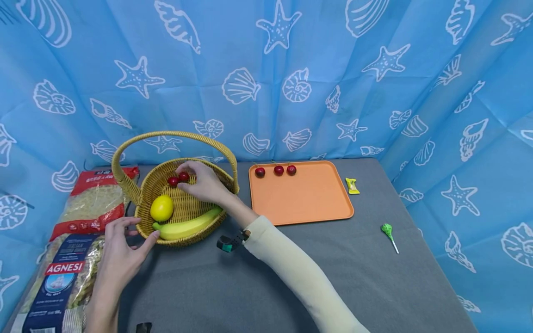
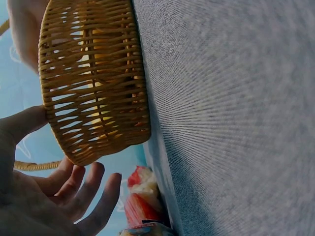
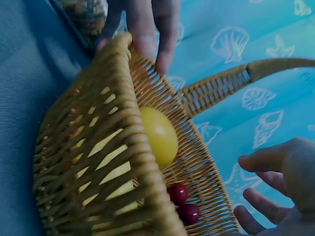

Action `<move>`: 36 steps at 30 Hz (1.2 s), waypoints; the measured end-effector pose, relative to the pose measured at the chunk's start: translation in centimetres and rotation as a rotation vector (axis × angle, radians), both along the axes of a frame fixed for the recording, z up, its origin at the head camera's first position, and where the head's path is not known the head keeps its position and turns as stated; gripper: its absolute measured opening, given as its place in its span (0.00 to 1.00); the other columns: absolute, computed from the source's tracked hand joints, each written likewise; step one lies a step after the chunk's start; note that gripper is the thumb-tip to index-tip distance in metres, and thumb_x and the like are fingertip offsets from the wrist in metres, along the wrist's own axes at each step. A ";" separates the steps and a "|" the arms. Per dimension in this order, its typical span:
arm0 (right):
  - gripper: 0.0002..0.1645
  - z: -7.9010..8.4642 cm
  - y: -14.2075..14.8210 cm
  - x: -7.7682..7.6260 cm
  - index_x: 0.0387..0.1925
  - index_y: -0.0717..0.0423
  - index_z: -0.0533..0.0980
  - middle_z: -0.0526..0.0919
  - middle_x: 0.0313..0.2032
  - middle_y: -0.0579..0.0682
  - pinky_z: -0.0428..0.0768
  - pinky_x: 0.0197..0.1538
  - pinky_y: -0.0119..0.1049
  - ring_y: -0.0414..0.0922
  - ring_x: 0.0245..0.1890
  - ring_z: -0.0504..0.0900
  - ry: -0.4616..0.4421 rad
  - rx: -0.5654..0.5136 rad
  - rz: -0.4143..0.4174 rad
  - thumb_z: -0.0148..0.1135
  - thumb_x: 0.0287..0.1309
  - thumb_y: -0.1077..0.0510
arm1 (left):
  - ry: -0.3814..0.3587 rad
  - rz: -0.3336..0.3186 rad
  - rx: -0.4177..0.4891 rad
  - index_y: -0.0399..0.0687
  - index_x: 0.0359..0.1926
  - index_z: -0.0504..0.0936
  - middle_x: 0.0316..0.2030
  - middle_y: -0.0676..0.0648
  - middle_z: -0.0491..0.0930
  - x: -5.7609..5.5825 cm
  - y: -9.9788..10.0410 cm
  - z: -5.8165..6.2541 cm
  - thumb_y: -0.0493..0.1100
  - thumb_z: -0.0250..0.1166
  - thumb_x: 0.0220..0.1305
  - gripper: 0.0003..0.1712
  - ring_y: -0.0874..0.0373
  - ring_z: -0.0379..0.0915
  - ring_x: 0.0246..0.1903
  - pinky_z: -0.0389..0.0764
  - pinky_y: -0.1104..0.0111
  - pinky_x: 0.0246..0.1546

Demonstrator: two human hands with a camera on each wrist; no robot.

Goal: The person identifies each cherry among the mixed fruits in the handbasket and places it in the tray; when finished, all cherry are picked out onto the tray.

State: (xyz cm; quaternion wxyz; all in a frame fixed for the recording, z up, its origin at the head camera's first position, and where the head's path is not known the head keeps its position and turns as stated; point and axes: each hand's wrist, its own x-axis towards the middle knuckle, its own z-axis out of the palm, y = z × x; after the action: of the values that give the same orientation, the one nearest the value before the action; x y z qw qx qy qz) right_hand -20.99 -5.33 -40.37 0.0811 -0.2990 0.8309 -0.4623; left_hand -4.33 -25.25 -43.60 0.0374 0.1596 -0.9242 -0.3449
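Note:
A wicker basket (image 1: 181, 203) with a tall handle holds a yellow lemon (image 1: 162, 208), a banana (image 1: 189, 226) and two red cherries (image 1: 172, 181). My right hand (image 1: 204, 181) reaches over the basket, thumb and fingers spread near the cherries. In the right wrist view, a gap shows between those fingers (image 3: 268, 160) and the cherries (image 3: 188, 214), with nothing held. At the basket's near left end, my left hand (image 1: 125, 249) touches the rim with its thumb; its fingers extend loosely along the side. The left wrist view shows that thumb (image 2: 29, 120) against the weave.
Right of the basket lies an orange tray (image 1: 300, 199) with three cherries (image 1: 278, 170) along its far edge. Beyond it are a yellow wrapped candy (image 1: 351, 186) and a green lollipop (image 1: 387, 230). Pasta bags (image 1: 58, 282) line the left side. A blue curtain (image 1: 266, 92) hangs behind.

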 end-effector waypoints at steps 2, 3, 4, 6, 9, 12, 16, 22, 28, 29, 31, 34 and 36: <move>0.21 -0.4 -0.9 -0.5 0.65 0.60 0.79 0.83 0.66 0.55 0.78 0.73 0.43 0.55 0.71 0.79 -0.002 0.045 -0.021 0.66 0.75 0.59 | 0.000 0.004 -0.003 0.35 0.72 0.70 0.72 0.29 0.61 0.0 0.0 0.0 0.55 0.73 0.72 0.40 0.34 0.73 0.60 0.71 0.78 0.36; 0.21 -0.6 -1.3 -0.7 0.65 0.59 0.79 0.82 0.66 0.55 0.78 0.72 0.43 0.55 0.71 0.78 -0.007 0.064 -0.034 0.65 0.76 0.59 | 0.000 0.006 -0.004 0.35 0.72 0.70 0.72 0.29 0.61 0.0 0.0 0.0 0.55 0.73 0.72 0.40 0.34 0.73 0.60 0.71 0.77 0.37; 0.20 -0.8 -1.7 -0.9 0.65 0.59 0.79 0.82 0.66 0.55 0.79 0.69 0.42 0.55 0.70 0.79 -0.015 0.080 -0.045 0.65 0.76 0.59 | -0.003 0.009 -0.007 0.35 0.72 0.70 0.72 0.29 0.61 0.1 0.0 0.0 0.55 0.73 0.72 0.40 0.34 0.73 0.60 0.72 0.76 0.37; 0.19 -1.2 -2.2 -1.1 0.65 0.58 0.79 0.81 0.65 0.55 0.80 0.63 0.40 0.53 0.67 0.79 -0.035 0.108 -0.070 0.63 0.77 0.59 | -0.007 0.013 -0.005 0.35 0.72 0.70 0.72 0.29 0.61 0.1 0.0 0.0 0.55 0.72 0.72 0.40 0.34 0.73 0.60 0.73 0.75 0.37; 0.18 -1.8 -2.6 -1.1 0.64 0.58 0.79 0.81 0.63 0.57 0.79 0.58 0.38 0.52 0.63 0.80 -0.055 0.127 -0.075 0.62 0.77 0.61 | -0.010 0.015 0.002 0.35 0.72 0.69 0.73 0.29 0.61 0.0 0.0 0.0 0.55 0.72 0.72 0.40 0.33 0.73 0.60 0.74 0.73 0.38; 0.18 -2.1 -2.9 -1.0 0.64 0.58 0.79 0.82 0.62 0.57 0.78 0.63 0.38 0.52 0.64 0.79 -0.038 0.146 -0.065 0.60 0.77 0.63 | -0.011 0.016 0.007 0.35 0.72 0.70 0.73 0.29 0.61 -0.1 -0.1 -0.1 0.55 0.72 0.72 0.40 0.34 0.72 0.60 0.73 0.74 0.38; 0.20 -2.3 -3.3 -1.1 0.65 0.57 0.78 0.82 0.64 0.55 0.73 0.72 0.40 0.50 0.69 0.75 -0.020 0.183 -0.101 0.57 0.76 0.65 | -0.007 0.014 0.010 0.35 0.72 0.70 0.73 0.29 0.61 -0.1 0.0 -0.1 0.55 0.72 0.72 0.40 0.34 0.72 0.60 0.73 0.74 0.37; 0.25 -2.5 -3.5 -1.1 0.67 0.58 0.75 0.81 0.63 0.58 0.66 0.42 0.31 0.47 0.56 0.70 -0.149 0.189 -0.106 0.55 0.71 0.71 | -0.007 0.013 0.004 0.36 0.72 0.70 0.73 0.29 0.61 0.0 0.0 -0.1 0.56 0.72 0.72 0.41 0.34 0.72 0.60 0.73 0.74 0.38; 0.24 -3.2 -3.9 -0.8 0.65 0.57 0.80 0.80 0.65 0.57 0.68 0.44 0.30 0.46 0.62 0.73 -0.194 0.230 -0.113 0.59 0.70 0.71 | -0.015 0.012 0.004 0.36 0.73 0.69 0.73 0.29 0.61 -0.1 0.1 -0.2 0.57 0.72 0.72 0.41 0.33 0.73 0.61 0.74 0.72 0.38; 0.24 -3.3 -4.0 -0.7 0.64 0.58 0.80 0.81 0.65 0.57 0.70 0.45 0.29 0.46 0.61 0.76 -0.202 0.218 -0.115 0.60 0.70 0.71 | -0.017 0.012 0.006 0.36 0.73 0.69 0.73 0.29 0.61 -0.1 0.0 -0.2 0.57 0.72 0.72 0.41 0.33 0.73 0.61 0.74 0.72 0.38; 0.22 -3.4 -4.1 -0.7 0.63 0.59 0.81 0.82 0.65 0.57 0.72 0.44 0.28 0.46 0.57 0.79 -0.222 0.193 -0.117 0.62 0.71 0.70 | -0.021 0.012 0.009 0.36 0.73 0.69 0.74 0.29 0.60 -0.1 0.0 -0.2 0.57 0.72 0.72 0.41 0.33 0.72 0.62 0.74 0.72 0.39; 0.21 -3.5 -4.2 -0.6 0.63 0.59 0.81 0.84 0.64 0.58 0.74 0.40 0.27 0.44 0.47 0.80 -0.263 0.147 -0.111 0.64 0.71 0.70 | -0.015 0.013 0.009 0.36 0.73 0.69 0.73 0.29 0.60 -0.1 0.0 -0.1 0.57 0.72 0.73 0.41 0.33 0.72 0.61 0.74 0.73 0.38; 0.21 -3.6 -4.2 -0.5 0.62 0.58 0.82 0.84 0.64 0.57 0.73 0.38 0.28 0.42 0.44 0.78 -0.268 0.140 -0.112 0.64 0.71 0.70 | -0.009 0.014 0.007 0.36 0.73 0.69 0.73 0.29 0.60 -0.1 0.0 -0.1 0.57 0.72 0.72 0.41 0.33 0.72 0.61 0.73 0.73 0.38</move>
State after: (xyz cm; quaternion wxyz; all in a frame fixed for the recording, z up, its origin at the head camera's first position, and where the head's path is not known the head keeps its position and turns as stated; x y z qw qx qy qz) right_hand -21.53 -9.53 -43.93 0.1858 -0.1814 0.8581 -0.4429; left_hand -4.46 -25.26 -43.71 0.0350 0.1680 -0.9219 -0.3473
